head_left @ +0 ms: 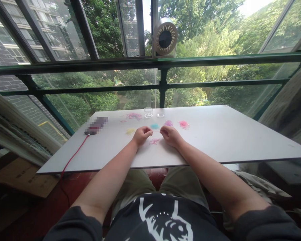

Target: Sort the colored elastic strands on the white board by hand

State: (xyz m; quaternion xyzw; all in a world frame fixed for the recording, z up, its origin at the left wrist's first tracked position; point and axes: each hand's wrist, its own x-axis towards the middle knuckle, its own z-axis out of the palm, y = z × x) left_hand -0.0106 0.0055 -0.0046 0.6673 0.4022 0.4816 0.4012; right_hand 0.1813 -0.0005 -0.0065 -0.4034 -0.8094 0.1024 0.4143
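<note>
On the far left, a cardboard box (pixel 26 177) sits low beside the white table (pixel 215 140). It has dark marks on its side, too blurry to read. Next comes a blurred-out flat thing (pixel 96 125) on the table, with its long side slanting away to the right. A red cord (pixel 76 152) runs from its near end over the table edge.

Then there is a pale pink pile (pixel 134 115) of thin bits, spread mostly side to side, behind the left hand. A yellow pile (pixel 130 131) lies just left of the left hand (pixel 142 135). That hand's fingers curl in, with the tips close to the thumb. I cannot tell if it holds anything.

Behind the hands stands a clear round cup (pixel 148 112). A blue pile (pixel 155 126) lies just past the gap between the hands, and a pink-purple pile (pixel 155 141) lies nearer the body, its bits pointing many ways.

The right hand (pixel 170 135) is curled narrow too, and what it holds is too small to tell. A purple pile (pixel 169 123) is right behind it. A bright pink pile (pixel 184 124) lies farther right.
</note>
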